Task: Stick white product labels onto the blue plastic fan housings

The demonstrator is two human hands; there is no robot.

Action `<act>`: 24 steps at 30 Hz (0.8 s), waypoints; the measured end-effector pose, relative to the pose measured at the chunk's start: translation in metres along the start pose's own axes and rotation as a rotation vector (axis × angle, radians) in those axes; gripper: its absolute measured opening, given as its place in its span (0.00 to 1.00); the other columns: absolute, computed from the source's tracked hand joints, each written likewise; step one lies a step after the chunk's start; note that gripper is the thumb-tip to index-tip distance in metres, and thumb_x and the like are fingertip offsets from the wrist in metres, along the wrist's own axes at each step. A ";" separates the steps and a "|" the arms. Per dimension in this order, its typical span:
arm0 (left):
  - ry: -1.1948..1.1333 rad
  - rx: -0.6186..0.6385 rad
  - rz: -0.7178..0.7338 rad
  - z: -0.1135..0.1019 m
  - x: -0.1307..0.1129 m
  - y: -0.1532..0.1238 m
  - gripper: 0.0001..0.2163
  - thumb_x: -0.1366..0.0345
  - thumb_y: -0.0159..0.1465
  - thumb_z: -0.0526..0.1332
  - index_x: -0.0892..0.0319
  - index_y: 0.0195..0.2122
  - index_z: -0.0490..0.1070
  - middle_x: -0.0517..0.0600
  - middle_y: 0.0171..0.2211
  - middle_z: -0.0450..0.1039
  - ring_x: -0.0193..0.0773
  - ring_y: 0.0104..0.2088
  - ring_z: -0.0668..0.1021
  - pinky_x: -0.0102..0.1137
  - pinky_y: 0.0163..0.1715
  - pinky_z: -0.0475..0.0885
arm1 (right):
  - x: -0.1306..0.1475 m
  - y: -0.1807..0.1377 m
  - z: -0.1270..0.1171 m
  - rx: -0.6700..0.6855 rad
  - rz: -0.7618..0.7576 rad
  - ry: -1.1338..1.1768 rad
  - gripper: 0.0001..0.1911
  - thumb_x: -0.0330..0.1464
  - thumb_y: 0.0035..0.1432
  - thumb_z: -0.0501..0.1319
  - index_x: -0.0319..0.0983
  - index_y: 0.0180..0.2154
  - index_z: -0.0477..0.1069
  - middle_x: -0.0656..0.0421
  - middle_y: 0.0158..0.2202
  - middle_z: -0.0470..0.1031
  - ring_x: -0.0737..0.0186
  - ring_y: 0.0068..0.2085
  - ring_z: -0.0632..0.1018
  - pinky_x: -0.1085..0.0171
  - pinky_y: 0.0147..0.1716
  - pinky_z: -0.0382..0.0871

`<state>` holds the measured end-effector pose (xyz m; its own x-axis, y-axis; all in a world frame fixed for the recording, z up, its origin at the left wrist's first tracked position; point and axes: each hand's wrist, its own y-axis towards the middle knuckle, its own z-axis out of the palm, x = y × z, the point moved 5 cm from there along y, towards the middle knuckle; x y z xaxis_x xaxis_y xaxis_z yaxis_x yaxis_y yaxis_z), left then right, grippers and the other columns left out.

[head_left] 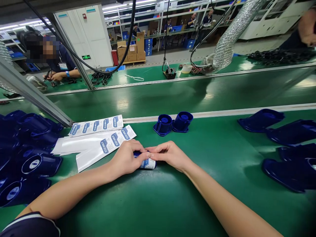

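Observation:
A blue plastic housing with a white and blue printed label lies on its side on the green bench top, largely covered by my fingers. My left hand is closed around its left part, the thumb pressing on the label. At the right end, my right hand has its fingers pinched together against the same housing, fingertips meeting my left thumb. Just left of my left hand lies a strip of printed labels, partly bare backing. Another label sheet lies behind it.
Two blue housings stand upright beyond my hands. Many more are heaped at the left, and several lie at the right. A metal post rises at the left. Across the belt, a co-worker handles black parts.

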<state>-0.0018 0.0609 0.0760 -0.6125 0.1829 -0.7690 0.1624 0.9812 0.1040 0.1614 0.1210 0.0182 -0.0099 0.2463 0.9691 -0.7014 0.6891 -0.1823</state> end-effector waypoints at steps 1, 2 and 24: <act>0.043 0.006 0.000 0.001 -0.001 0.001 0.10 0.60 0.69 0.67 0.55 0.31 0.83 0.50 0.30 0.82 0.44 0.34 0.79 0.38 0.37 0.70 | 0.001 -0.001 0.000 -0.005 -0.012 -0.007 0.19 0.46 0.44 0.81 0.43 0.36 0.88 0.52 0.47 0.88 0.39 0.56 0.84 0.44 0.60 0.76; 0.081 0.003 -0.001 0.002 -0.002 0.001 0.11 0.61 0.70 0.65 0.56 0.30 0.81 0.50 0.29 0.81 0.43 0.33 0.79 0.38 0.37 0.69 | 0.002 -0.002 -0.001 -0.011 -0.031 -0.025 0.18 0.46 0.46 0.80 0.43 0.35 0.88 0.52 0.47 0.88 0.39 0.54 0.85 0.45 0.58 0.77; -0.135 -0.147 0.182 0.014 0.019 -0.020 0.18 0.53 0.80 0.46 0.58 0.51 0.71 0.55 0.43 0.79 0.46 0.44 0.80 0.42 0.47 0.73 | -0.008 0.004 0.016 -0.203 -0.013 0.016 0.20 0.42 0.36 0.84 0.39 0.21 0.79 0.62 0.30 0.74 0.60 0.34 0.78 0.57 0.39 0.73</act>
<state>-0.0062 0.0434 0.0507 -0.4730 0.3570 -0.8055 0.1401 0.9331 0.3313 0.1478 0.1108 0.0120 0.0108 0.2458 0.9693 -0.5437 0.8150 -0.2006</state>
